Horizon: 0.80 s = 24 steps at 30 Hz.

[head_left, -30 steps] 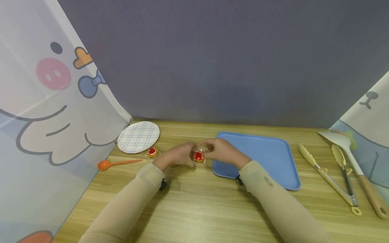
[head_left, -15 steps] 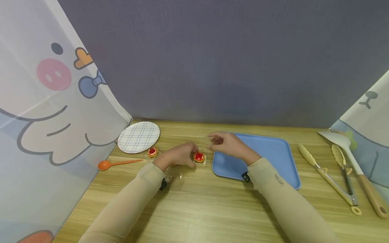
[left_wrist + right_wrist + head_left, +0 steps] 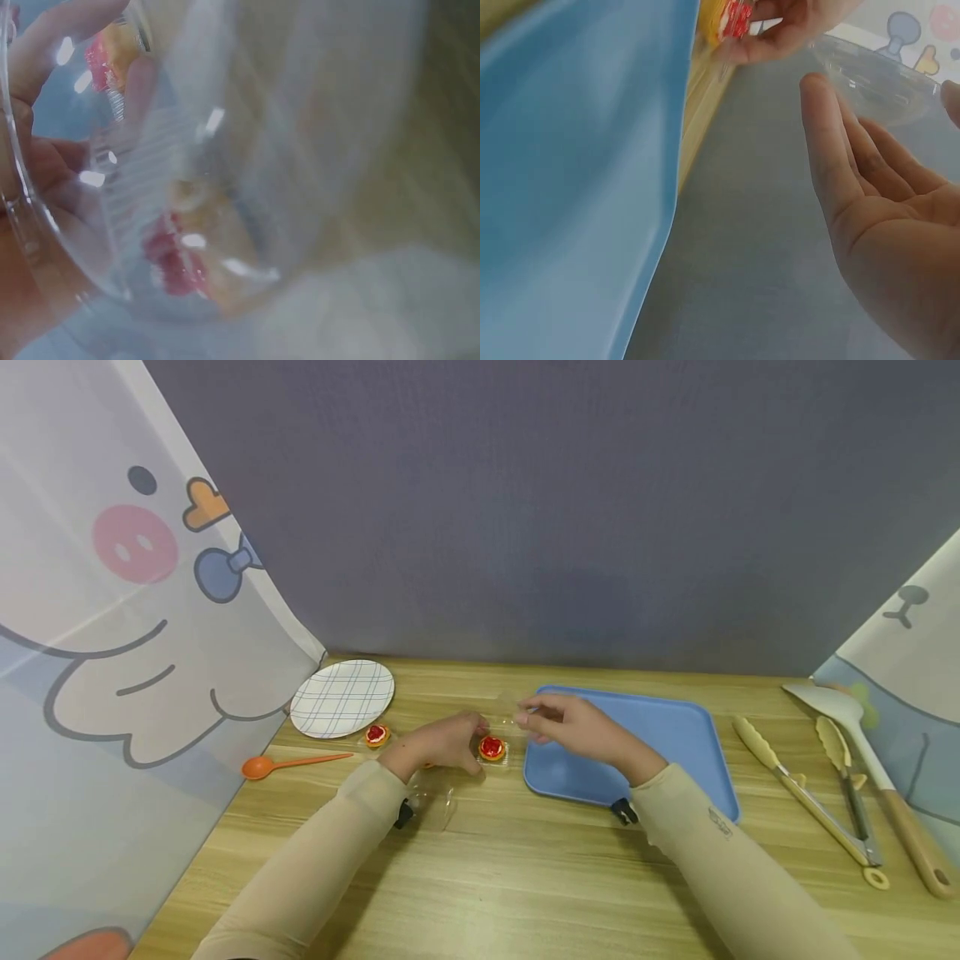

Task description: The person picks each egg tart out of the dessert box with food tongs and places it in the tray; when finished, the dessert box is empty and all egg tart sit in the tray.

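Note:
In the head view my left hand (image 3: 450, 739) grips the sides of a clear plastic container base with a red-topped tart (image 3: 492, 748) in it. Its thumb and fingers flank this tart (image 3: 112, 56) in the left wrist view. The container's clear lid (image 3: 506, 710) stands raised behind the tart. My right hand (image 3: 581, 727) is beside this lid, over the blue tray's left part. Its fingers are fairly straight in the right wrist view, close to the clear lid (image 3: 877, 79); whether they touch it I cannot tell. My left wrist partly hides another clear container (image 3: 435, 802).
A blue tray (image 3: 637, 743) lies right of centre. At the far right are tongs (image 3: 813, 802) and a white turner (image 3: 873, 747). On the left sit a checked plate (image 3: 342, 698), an orange spoon (image 3: 292, 763) and another tart (image 3: 377, 736).
My right hand has moved right, away from above the tart, and the clear lid has swung up. My left hand stays in place around the container.

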Motion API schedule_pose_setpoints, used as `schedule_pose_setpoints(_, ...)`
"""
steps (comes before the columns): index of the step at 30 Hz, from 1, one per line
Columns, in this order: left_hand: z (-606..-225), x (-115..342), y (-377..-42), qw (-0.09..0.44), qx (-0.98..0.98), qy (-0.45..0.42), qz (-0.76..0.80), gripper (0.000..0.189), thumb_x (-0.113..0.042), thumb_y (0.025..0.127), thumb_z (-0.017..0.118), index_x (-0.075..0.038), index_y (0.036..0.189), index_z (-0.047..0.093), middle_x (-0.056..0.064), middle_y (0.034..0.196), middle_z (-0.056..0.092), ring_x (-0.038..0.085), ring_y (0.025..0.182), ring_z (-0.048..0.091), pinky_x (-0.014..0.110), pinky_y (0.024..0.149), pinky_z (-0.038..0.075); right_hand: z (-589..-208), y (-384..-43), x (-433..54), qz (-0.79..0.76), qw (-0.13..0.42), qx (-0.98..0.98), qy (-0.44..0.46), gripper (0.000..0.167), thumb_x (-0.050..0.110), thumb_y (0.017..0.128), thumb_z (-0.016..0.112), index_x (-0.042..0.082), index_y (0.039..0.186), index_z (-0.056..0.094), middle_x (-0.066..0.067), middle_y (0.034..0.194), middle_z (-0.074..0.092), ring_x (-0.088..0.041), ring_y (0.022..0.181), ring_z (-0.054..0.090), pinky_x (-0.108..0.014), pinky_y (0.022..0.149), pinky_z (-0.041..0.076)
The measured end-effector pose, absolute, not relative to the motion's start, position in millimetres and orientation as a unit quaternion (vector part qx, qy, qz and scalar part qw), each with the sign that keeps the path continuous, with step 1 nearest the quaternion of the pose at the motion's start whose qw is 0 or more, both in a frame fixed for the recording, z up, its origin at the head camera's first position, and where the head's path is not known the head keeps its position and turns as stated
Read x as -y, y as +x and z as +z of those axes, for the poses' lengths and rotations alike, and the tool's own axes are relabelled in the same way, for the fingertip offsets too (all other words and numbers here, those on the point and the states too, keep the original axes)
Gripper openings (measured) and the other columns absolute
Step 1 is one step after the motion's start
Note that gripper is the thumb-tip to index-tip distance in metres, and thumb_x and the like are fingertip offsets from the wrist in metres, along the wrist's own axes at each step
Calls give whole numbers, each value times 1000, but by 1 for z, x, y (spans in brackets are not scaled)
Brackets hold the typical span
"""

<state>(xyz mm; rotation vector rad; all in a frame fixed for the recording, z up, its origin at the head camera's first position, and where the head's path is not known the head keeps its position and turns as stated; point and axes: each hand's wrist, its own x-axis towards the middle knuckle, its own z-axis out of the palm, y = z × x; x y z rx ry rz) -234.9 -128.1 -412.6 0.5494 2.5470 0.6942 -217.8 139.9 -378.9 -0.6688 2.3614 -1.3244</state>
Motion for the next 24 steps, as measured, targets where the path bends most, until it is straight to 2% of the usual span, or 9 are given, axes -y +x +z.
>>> schedule_pose_setpoints(7, -410, 131, -232, 221, -924, 199, 239, 98, -23, 77, 94, 1, 158, 43, 15, 154, 55, 32, 145, 54, 47, 124, 43, -380, -203, -132, -454, 199, -835, -240, 61, 60, 104, 60, 18, 149, 61, -13, 137, 73, -31, 110, 76, -52, 103, 60)
schedule_pose_setpoints(11, -409, 133, -229, 219, -923, 200, 243, 107, -25, 75, 96, 1, 162, 38, 15, 155, 52, 31, 143, 54, 48, 123, 44, -385, -196, -126, -439, 211, -835, -256, 62, 60, 104, 60, 15, 148, 62, -12, 132, 76, -27, 106, 77, -47, 99, 61)
schedule_pose_setpoints(16, -408, 136, -224, 197, -928, 211, 236, 114, -29, 73, 97, -1, 165, 34, 17, 161, 46, 33, 146, 53, 49, 122, 45, -390, -190, -121, -436, 214, -827, -283, 59, 53, 107, 60, 10, 147, 62, -14, 126, 77, -29, 102, 78, -39, 92, 63)
schedule_pose_setpoints(18, -407, 138, -222, 190, -928, 217, 237, 114, -29, 75, 96, -2, 165, 33, 16, 161, 46, 32, 133, 61, 49, 112, 53, -391, -188, -119, -432, 214, -827, -288, 59, 52, 107, 59, 9, 147, 62, -14, 124, 78, -29, 100, 78, -38, 89, 63)
schedule_pose_setpoints(20, -405, 140, -219, 187, -925, 219, 247, 112, -26, 76, 95, -3, 166, 32, 15, 159, 46, 29, 115, 66, 46, 97, 59, -392, -185, -118, -428, 217, -829, -286, 61, 54, 107, 58, 9, 148, 62, -13, 122, 78, -27, 99, 78, -37, 86, 62)
schedule_pose_setpoints(23, -404, 144, -213, 187, -921, 217, 266, 108, -21, 78, 91, -6, 167, 31, 12, 155, 45, 22, 96, 63, 38, 80, 56, -393, -182, -116, -427, 220, -829, -286, 58, 52, 107, 59, 9, 146, 63, -12, 116, 79, -28, 97, 77, -38, 82, 62)
schedule_pose_setpoints(24, -403, 146, -211, 185, -920, 216, 268, 107, -20, 79, 91, -7, 167, 32, 11, 155, 45, 21, 96, 62, 37, 78, 56, -393, -181, -116, -427, 221, -829, -286, 57, 52, 107, 60, 9, 145, 64, -12, 115, 79, -28, 97, 77, -38, 81, 61)
